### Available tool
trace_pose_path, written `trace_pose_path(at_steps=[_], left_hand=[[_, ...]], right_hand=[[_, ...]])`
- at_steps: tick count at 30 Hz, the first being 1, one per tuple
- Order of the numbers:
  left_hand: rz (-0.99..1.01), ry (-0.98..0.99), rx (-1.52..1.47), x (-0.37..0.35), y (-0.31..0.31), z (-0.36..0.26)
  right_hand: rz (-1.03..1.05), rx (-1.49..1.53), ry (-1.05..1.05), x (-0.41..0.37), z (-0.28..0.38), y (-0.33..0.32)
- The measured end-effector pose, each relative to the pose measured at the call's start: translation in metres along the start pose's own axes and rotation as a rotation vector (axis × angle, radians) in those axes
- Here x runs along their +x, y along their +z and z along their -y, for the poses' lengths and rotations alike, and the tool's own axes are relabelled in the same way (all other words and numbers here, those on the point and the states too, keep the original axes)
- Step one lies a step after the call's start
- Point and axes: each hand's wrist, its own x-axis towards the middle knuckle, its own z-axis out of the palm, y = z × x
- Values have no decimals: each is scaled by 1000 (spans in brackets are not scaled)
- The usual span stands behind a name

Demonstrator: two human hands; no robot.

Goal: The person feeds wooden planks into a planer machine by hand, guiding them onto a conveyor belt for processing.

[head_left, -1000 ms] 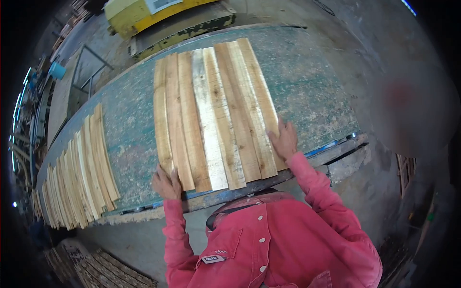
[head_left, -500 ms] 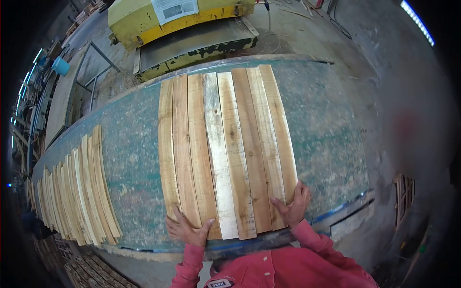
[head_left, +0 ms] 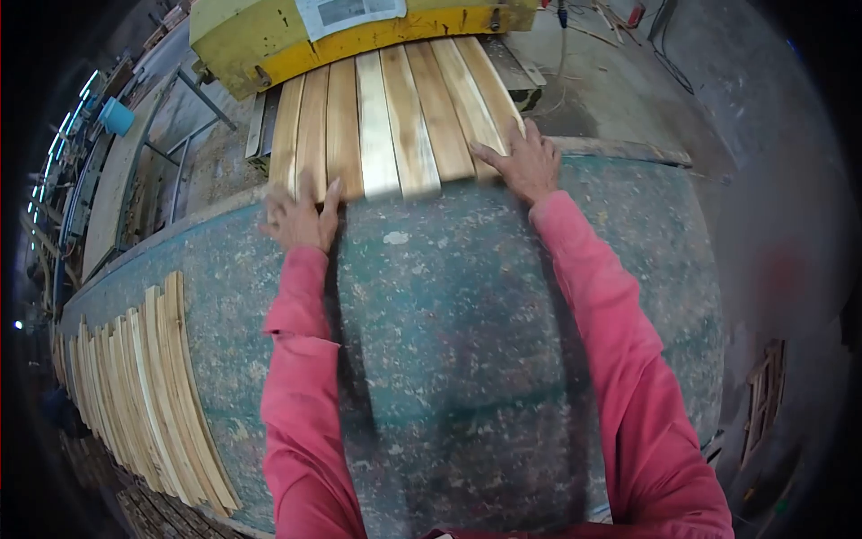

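Several wooden boards (head_left: 388, 121) lie side by side as one flat panel, one strip much paler than the rest. Their far ends run in under a yellow machine (head_left: 359, 45); the near ends still reach over the green table (head_left: 449, 296). My left hand (head_left: 301, 218), slightly blurred, is at the near left corner of the boards with its fingers spread. At the near right corner my right hand (head_left: 532, 163) has its thumb and fingers apart, against the outermost board. Both arms are stretched forward. What lies under the machine's cover is hidden.
A row of narrow wooden strips (head_left: 148, 386) lies on the table at the left. Beyond it stand a metal-framed bench (head_left: 126, 193) and a light blue bucket (head_left: 116, 116). A wooden pallet (head_left: 763, 395) is on the floor at the right.
The boards have slid forward from the middle of the table, their far ends passing under the yellow machine. Both my hands moved forward with them, and my arms are now extended.
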Motion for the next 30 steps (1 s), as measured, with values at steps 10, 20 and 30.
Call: trace_pose_path(at_steps=[10,20,30], left_hand=[[-76,197,15,53,38,5],[-106,303,-113,14,4,23],[259,41,-89,-396,-131,232]], right_hand=[[63,-97,-132,27,28,56],[204,-307,-273,-8,64,45],[390,-29,-195,-396,49,-123]])
